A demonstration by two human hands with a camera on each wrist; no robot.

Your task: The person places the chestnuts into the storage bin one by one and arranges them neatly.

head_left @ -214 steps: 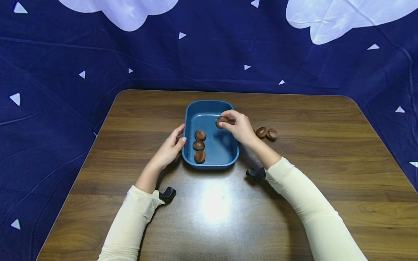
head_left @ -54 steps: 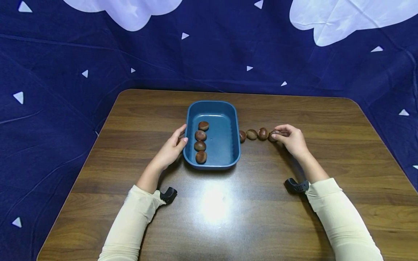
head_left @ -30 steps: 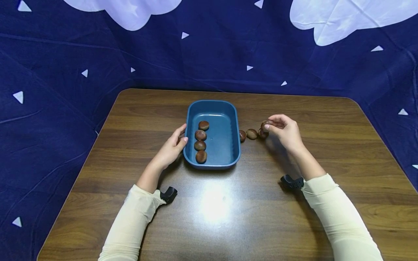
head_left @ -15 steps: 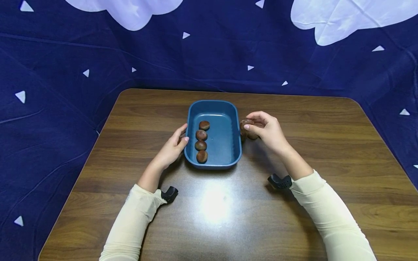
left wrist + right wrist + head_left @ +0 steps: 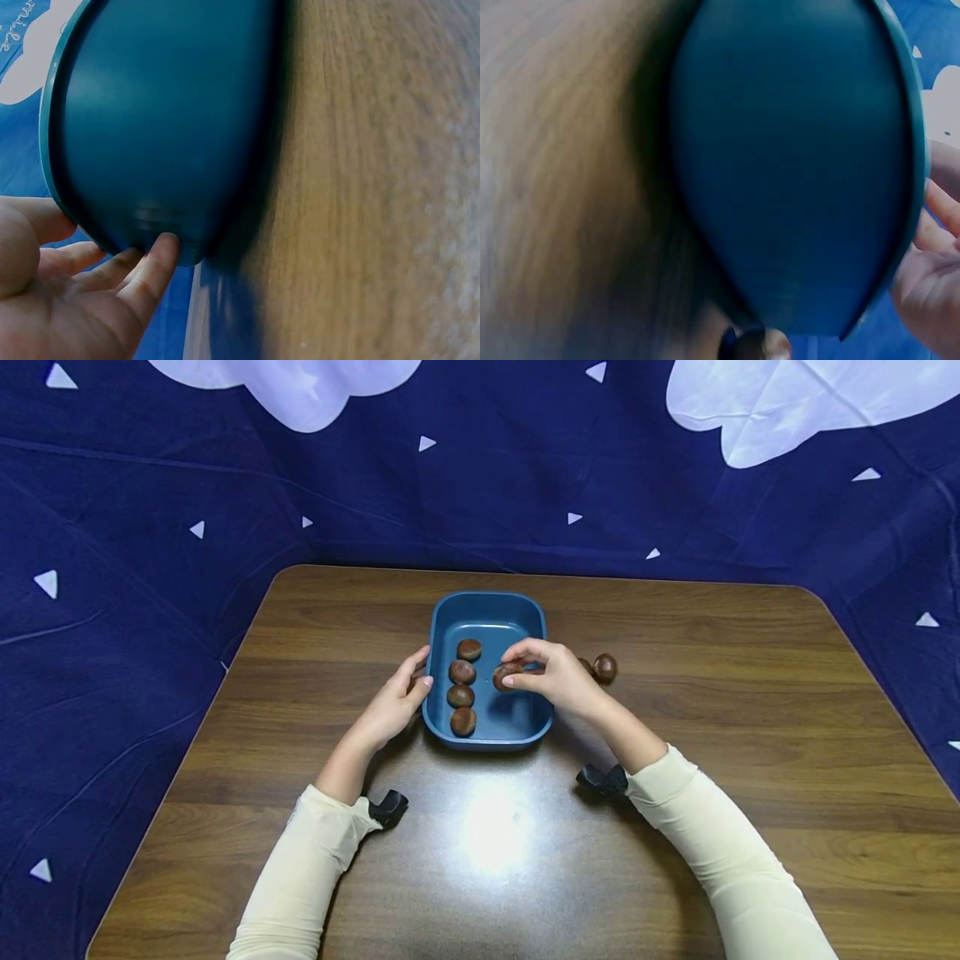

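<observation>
In the head view, a blue rectangular plastic box (image 5: pixel 487 744) stands on the wooden table. Along its left side lies a column of brown chestnuts (image 5: pixel 462 672). My right hand (image 5: pixel 558 677) reaches over the box's right rim, pinching another chestnut (image 5: pixel 506 676) between thumb and fingers above the floor of the box. My left hand (image 5: pixel 390 702) rests against the box's left wall, its fingers loosely extended. The left wrist view has those fingertips (image 5: pixel 166 244) touching the outer wall, the thumb by the rim. The right wrist view looks along the opposite wall (image 5: pixel 795 165).
Right of the box, partly behind my right wrist, chestnuts (image 5: pixel 604 667) lie on the table (image 5: pixel 712 693). A black wrist camera (image 5: pixel 602 779) hangs by the right cuff, another (image 5: pixel 387 809) by the left. A dark blue curtain (image 5: pixel 480 468) hangs behind the table.
A fourth chestnut has joined the column. My right hand picked up the rightmost chestnut of the table row and carried it left over the box. The left hand stays put.
</observation>
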